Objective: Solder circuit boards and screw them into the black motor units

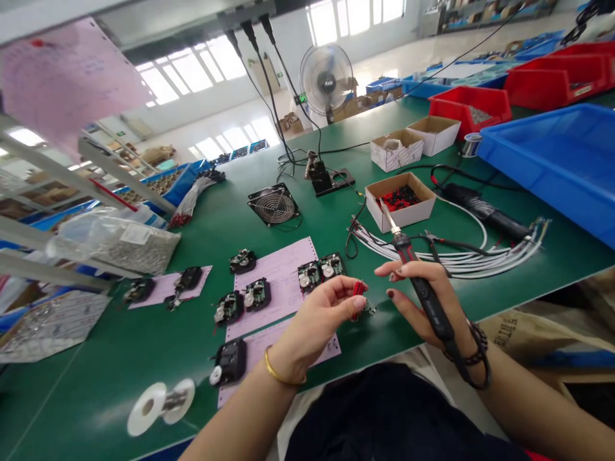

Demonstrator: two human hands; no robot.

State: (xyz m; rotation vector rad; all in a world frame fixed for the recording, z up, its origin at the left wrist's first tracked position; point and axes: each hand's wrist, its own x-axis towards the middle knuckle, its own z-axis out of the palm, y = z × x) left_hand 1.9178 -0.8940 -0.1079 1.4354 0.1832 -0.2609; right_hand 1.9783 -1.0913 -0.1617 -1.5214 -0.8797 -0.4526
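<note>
My left hand [331, 304] pinches a small bundle of short red and black wires [358, 299] between thumb and fingertips. Just past those fingertips a small part with metal bits [369, 309] shows; its kind is too small to make out. In my right hand [427, 294] a soldering iron [429, 306] lies across the palm, its metal tip pointing up and away. The thumb and index finger of that hand reach towards the wires without touching them. Several black modules with green circuit boards [257, 293] lie on pink paper sheets [283, 261] left of my hands.
A carton of red and black pieces [401, 197] stands beyond the iron. White cables [461, 264] curve across the right side. Behind are a small fan [273, 205] and an iron stand [331, 179]. A solder spool [161, 406] lies front left; a blue bin [552, 166] stands right.
</note>
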